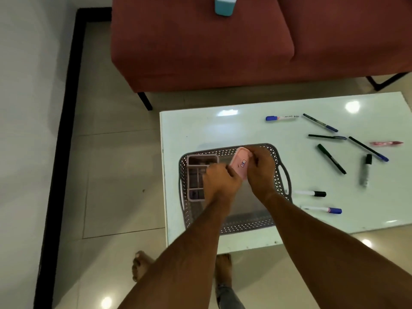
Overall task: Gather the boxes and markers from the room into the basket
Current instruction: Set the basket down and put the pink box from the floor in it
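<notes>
Feet (142,264), bare, stand on pale glossy floor tiles (120,179) at the bottom of the head view, one partly under the near edge of the white glass table (223,128). Both forearms reach up from the lower edge over the grey perforated basket (283,175), which sits on the table's near left part. The left hand (219,181) and the right hand (262,168) together hold a pink box (240,163) tilted on edge above the basket, fingers curled round its ends; how firmly each pinches is hard to tell, since the knuckles cover the contact. Inside the basket, against its left wall, lies a compartmented pink tray box (196,175), its right side hidden by the left hand. To the right of the basket, on the bare tabletop, lie two whiteboard markers, one black-capped (310,193) and one blue-capped (323,209). Farther right and back lie a blurred grey marker (365,170), several dark pens (331,159), another blue-capped marker (282,118) and a smeared pink object (386,143) that cannot be identified. Ceiling lights glare on the glass and tiles. Beyond the table stands a rust-red sofa (200,47) on black legs, cut off at the top and right, with a teal and white box (225,6) on its seat, only its lower part showing. A black skirting (64,121) edges the white wall at left.
</notes>
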`<act>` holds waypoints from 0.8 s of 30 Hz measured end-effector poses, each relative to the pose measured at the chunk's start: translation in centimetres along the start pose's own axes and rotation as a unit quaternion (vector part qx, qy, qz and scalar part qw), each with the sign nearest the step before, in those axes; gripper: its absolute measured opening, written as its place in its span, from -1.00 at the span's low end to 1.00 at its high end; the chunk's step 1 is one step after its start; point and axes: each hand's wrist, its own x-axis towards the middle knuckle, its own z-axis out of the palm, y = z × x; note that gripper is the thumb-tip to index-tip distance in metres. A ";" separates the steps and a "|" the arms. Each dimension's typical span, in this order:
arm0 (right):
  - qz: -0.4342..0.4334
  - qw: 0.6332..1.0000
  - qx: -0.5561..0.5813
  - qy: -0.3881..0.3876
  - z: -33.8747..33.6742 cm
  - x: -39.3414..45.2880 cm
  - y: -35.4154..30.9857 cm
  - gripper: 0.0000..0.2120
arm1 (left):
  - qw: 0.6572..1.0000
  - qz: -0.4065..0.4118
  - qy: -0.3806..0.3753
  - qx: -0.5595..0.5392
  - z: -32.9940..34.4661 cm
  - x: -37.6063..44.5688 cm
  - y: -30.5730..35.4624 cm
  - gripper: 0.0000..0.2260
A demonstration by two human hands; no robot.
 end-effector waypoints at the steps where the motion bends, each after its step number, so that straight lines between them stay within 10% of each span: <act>1: -0.005 1.000 -0.017 -0.022 -0.1 0.1 0.6 -0.70 | 1.000 0.005 -0.019 0.021 0.4 -0.3 0.1 -0.77; 24: -0.044 0.979 -0.128 -0.155 5.5 2.9 2.1 -0.68 | 0.995 -0.089 -0.033 0.044 3.5 1.6 0.5 -0.79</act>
